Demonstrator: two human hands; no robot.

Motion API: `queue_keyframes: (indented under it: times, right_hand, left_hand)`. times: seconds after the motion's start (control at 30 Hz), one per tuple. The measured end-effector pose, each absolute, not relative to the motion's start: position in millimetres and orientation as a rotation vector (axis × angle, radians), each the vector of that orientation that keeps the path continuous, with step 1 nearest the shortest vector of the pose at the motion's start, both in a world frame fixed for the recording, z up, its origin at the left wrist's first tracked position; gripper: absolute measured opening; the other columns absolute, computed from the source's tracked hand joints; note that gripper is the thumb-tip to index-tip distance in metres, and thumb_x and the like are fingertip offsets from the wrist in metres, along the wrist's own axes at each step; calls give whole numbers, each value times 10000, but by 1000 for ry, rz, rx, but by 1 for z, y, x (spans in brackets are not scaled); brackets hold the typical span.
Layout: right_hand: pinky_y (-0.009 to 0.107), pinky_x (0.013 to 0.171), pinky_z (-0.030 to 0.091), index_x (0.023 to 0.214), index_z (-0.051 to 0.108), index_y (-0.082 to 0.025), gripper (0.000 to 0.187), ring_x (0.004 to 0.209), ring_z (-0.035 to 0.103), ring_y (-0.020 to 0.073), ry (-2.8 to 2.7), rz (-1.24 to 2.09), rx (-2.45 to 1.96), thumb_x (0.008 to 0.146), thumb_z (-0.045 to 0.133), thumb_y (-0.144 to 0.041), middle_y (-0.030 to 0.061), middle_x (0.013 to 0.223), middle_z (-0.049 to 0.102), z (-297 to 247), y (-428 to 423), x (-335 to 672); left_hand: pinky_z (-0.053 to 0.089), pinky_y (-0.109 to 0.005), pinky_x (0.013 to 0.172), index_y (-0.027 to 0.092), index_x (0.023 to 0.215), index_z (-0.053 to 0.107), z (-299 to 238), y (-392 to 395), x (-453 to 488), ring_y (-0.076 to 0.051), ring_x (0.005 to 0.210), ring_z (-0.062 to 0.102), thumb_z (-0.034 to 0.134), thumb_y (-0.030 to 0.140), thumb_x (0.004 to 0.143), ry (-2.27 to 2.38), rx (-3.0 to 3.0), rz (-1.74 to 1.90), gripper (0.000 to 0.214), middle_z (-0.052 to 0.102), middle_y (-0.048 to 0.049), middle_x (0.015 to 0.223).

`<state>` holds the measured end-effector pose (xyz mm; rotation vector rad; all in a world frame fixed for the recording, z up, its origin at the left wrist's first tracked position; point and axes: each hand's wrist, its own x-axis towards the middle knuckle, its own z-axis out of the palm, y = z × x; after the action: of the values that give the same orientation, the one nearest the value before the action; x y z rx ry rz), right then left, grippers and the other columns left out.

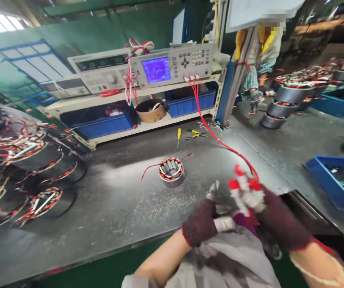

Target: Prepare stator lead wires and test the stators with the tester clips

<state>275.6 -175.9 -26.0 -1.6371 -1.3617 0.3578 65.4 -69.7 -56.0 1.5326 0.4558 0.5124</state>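
Note:
Both my hands wear dark maroon gloves with white tape on some fingers, and they are close together above the bench's front edge. My right hand (281, 216) is shut on a cluster of red-and-white test clips (245, 196), whose red lead (217, 140) climbs to the tester. My left hand (200, 223) sits curled just left of the clips, and a dark mass between my hands hides what its fingers touch. Ahead on the bench, a copper-wound motor stator (171, 170) stands apart from my hands, with red wires trailing from it.
A shelf carries a waveform tester (172, 64) and a second instrument. Blue bins sit beneath. A screwdriver and pliers lie near the shelf. Stacked stators fill the bench's left side. A seated person, more stators and a blue crate are at right.

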Motion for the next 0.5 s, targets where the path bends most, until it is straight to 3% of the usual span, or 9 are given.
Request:
queue_keyframes:
  times: [0.07,0.13,0.27,0.4,0.5]
  right_hand:
    - [439,989,653,1576,550,-293,552,1244,725,308,-1429,420,-1531,1047,592,-444,103,1430,713,-37,-153,246]
    - [458,1087,603,1577,546,-268,580,1335,672,305,-1471,318,-1503,1029,603,-449,106,1497,667,-43,-127,231]
    - [485,1071,605,1482,629,-195,512,1261,713,320,-1502,-43,-1710,1003,588,-369,150,1401,721,-60,-81,250]
    - [454,1006,630,1392,683,-200,471,1155,756,302,-1595,-67,-1861,938,567,-252,129,1284,776,-87,-46,268]
    - [457,1010,621,1384,680,-195,481,1164,749,306,-1589,-85,-1873,916,584,-248,132,1260,782,-95,-29,262]
  left_hand:
    - [560,-535,1083,230,1436,667,-59,-83,71,-392,1280,694,824,569,849,426,1223,512,696,733,-165,1381]
    - [553,-499,1098,246,1324,725,-59,-84,64,-362,1278,701,876,494,818,529,954,626,583,755,-132,1352]
    - [487,-430,1179,268,1254,779,-58,-78,15,-325,1406,619,961,338,734,745,808,746,556,718,-96,1434]
    - [599,-383,916,214,1170,812,-67,-86,-33,-293,1029,772,969,385,718,813,668,670,508,808,-131,1163]
    - [588,-309,724,185,1000,827,-73,-91,-45,-219,784,742,994,429,666,851,593,737,446,799,-98,945]
